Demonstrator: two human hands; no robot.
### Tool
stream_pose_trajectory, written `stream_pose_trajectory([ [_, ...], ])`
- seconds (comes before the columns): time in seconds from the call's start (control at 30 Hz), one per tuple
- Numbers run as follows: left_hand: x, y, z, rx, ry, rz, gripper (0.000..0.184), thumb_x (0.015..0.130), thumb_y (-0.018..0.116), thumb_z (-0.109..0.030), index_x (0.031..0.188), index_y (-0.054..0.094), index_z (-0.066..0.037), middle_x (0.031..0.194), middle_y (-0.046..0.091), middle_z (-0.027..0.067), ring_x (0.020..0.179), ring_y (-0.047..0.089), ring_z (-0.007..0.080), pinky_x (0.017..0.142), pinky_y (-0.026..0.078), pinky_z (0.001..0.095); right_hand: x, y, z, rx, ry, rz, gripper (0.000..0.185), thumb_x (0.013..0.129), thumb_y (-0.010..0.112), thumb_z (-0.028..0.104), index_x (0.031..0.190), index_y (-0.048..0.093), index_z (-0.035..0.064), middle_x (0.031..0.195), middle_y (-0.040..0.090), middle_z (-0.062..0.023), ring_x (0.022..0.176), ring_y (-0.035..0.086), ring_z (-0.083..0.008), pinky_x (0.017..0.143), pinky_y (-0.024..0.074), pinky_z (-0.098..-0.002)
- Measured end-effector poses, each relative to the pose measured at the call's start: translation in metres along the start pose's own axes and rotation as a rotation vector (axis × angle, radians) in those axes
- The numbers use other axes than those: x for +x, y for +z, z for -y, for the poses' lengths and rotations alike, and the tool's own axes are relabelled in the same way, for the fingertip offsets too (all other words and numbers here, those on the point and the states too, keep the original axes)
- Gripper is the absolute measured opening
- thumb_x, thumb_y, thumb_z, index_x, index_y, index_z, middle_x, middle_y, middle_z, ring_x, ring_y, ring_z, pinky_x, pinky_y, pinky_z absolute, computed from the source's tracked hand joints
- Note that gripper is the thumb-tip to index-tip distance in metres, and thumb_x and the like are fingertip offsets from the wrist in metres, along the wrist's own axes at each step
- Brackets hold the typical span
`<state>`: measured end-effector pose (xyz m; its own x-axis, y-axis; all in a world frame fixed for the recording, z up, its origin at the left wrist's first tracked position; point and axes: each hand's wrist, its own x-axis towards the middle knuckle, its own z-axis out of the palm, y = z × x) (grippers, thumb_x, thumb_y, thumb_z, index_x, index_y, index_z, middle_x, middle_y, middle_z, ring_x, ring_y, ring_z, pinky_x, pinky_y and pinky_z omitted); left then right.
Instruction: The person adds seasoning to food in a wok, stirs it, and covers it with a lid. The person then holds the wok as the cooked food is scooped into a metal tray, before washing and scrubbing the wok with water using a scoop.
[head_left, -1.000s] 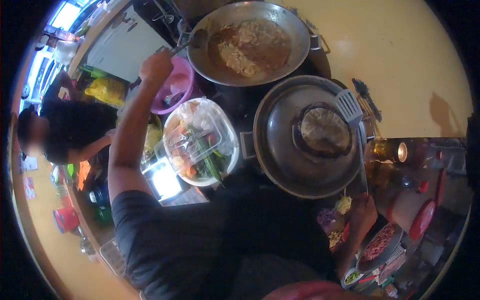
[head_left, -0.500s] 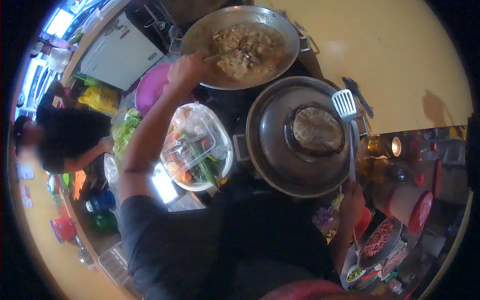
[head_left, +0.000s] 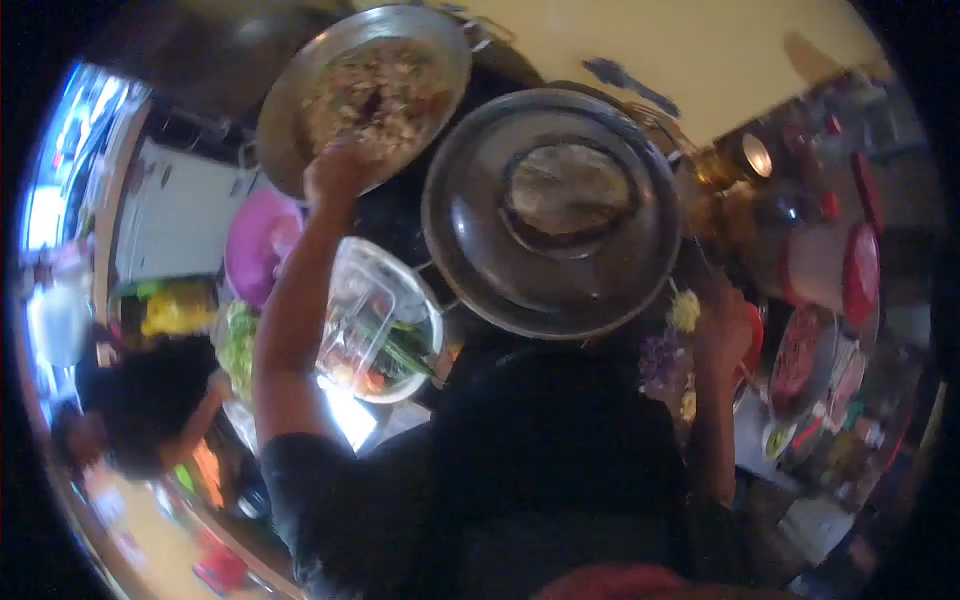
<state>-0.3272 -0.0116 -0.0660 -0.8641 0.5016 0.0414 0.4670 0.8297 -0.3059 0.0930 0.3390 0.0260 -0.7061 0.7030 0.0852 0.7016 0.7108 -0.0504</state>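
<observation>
The kitchen around us is dim and crowded, and in the head view a yellow surface (head_left: 640, 40) spreads behind the cookware. The left hand (head_left: 337, 168) is over the near edge of a wok (head_left: 283, 125) of cooked food (head_left: 385, 85); beside it sits a domed lid (head_left: 475, 240). The right hand (head_left: 722, 310) is near a red bowl (head_left: 751, 340). Blur keeps me from telling how closed either hand's fingers are, or what they grip.

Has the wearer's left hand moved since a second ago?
Yes. Judged against the open wok, the left hand has moved rightward and inward: it was outside the left rim, and is now at the near edge.
</observation>
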Motion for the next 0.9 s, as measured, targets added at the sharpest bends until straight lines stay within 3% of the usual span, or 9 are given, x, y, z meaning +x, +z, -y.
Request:
stream_pose_trajectory([
  [0.13,-0.009,-0.100,-0.011,-0.089,-0.166,0.145,0.027,0.084,0.052,-0.034,0.101,0.057,-0.014,0.089,0.065,0.0135,0.087,0.064,0.0316,0.069,0.052,0.0440,-0.013,0.011,-0.010,0.032,0.025,0.022,0.036,0.084,0.051,0.015,0.119,0.052,0.0207,0.100,0.059,-0.0135,0.081,0.060,-0.0343,0.065,0.0488,-0.0442],
  [0.27,-0.031,-0.126,0.026,-0.042,-0.323,0.150,0.028,0.086,0.047,-0.034,0.105,0.052,-0.014,0.088,0.065,0.0155,0.085,0.063,0.0361,0.070,0.050,0.0477,-0.016,0.008,0.001,0.019,0.031,0.094,0.037,0.087,0.047,0.017,0.123,0.049,0.0194,0.103,0.057,-0.0145,0.086,0.059,-0.0359,0.069,0.0493,-0.0438],
  [0.37,-0.051,-0.136,0.066,0.033,-0.354,0.094,0.020,0.087,0.039,-0.021,0.102,0.051,-0.013,0.086,0.064,0.0186,0.081,0.062,0.0387,0.068,0.049,0.0507,-0.016,0.015,0.010,0.077,0.062,0.185,0.037,0.087,0.046,0.016,0.125,0.046,0.0174,0.110,0.053,-0.0180,0.091,0.057,-0.0381,0.073,0.0486,-0.0451],
  [0.53,-0.053,-0.087,0.122,0.013,-0.554,0.053,0.022,0.087,0.041,-0.023,0.099,0.054,-0.010,0.086,0.064,0.0188,0.082,0.062,0.0390,0.068,0.049,0.0500,-0.017,0.043,-0.005,0.027,-0.075,0.088,0.040,0.085,0.047,0.012,0.124,0.042,0.0092,0.108,0.051,-0.0199,0.093,0.055,-0.0384,0.071,0.0482,-0.0454],
  [0.57,-0.048,-0.068,0.134,-0.028,-0.600,0.053,0.025,0.087,0.041,-0.025,0.099,0.056,-0.009,0.087,0.064,0.0191,0.083,0.062,0.0391,0.069,0.049,0.0495,-0.015,0.041,-0.003,0.136,-0.047,0.109,0.039,0.083,0.047,0.009,0.122,0.042,0.0076,0.110,0.049,-0.0231,0.095,0.053,-0.0421,0.075,0.0466,-0.0472],
  [0.67,-0.019,0.007,0.163,-0.306,-0.458,-0.073,0.030,0.085,0.044,-0.029,0.097,0.061,-0.008,0.093,0.064,0.0184,0.089,0.061,0.0375,0.074,0.049,0.0478,-0.017,0.040,0.001,0.216,0.035,0.171,0.037,0.080,0.048,0.004,0.117,0.042,0.0043,0.112,0.048,-0.0261,0.098,0.051,-0.0458,0.080,0.0447,-0.0490],
  [0.73,0.009,0.007,0.135,-0.296,-0.630,0.099,0.032,0.084,0.046,-0.032,0.095,0.065,-0.009,0.098,0.064,0.0163,0.094,0.060,0.0350,0.078,0.048,0.0460,-0.016,0.039,0.003,0.188,0.084,0.207,0.036,0.080,0.048,0.004,0.115,0.042,0.0027,0.110,0.048,-0.0260,0.098,0.050,-0.0458,0.081,0.0444,-0.0489],
  [0.8,0.036,0.032,0.122,-0.346,-0.461,0.067,0.032,0.084,0.045,-0.030,0.097,0.065,-0.010,0.100,0.063,0.0151,0.096,0.060,0.0341,0.080,0.048,0.0448,-0.014,0.037,0.005,0.212,0.114,0.260,0.035,0.080,0.048,0.003,0.114,0.042,0.0010,0.108,0.049,-0.0257,0.098,0.050,-0.0449,0.082,0.0435,-0.0482],
  [0.9,0.032,-0.030,0.070,-0.412,-0.499,0.075,0.032,0.084,0.045,-0.031,0.099,0.065,-0.011,0.103,0.063,0.0157,0.096,0.060,0.0342,0.080,0.048,0.0439,-0.015,0.043,-0.007,0.286,-0.003,0.212,0.034,0.079,0.048,0.002,0.113,0.043,0.0011,0.105,0.050,-0.0247,0.097,0.051,-0.0440,0.080,0.0434,-0.0475],
])
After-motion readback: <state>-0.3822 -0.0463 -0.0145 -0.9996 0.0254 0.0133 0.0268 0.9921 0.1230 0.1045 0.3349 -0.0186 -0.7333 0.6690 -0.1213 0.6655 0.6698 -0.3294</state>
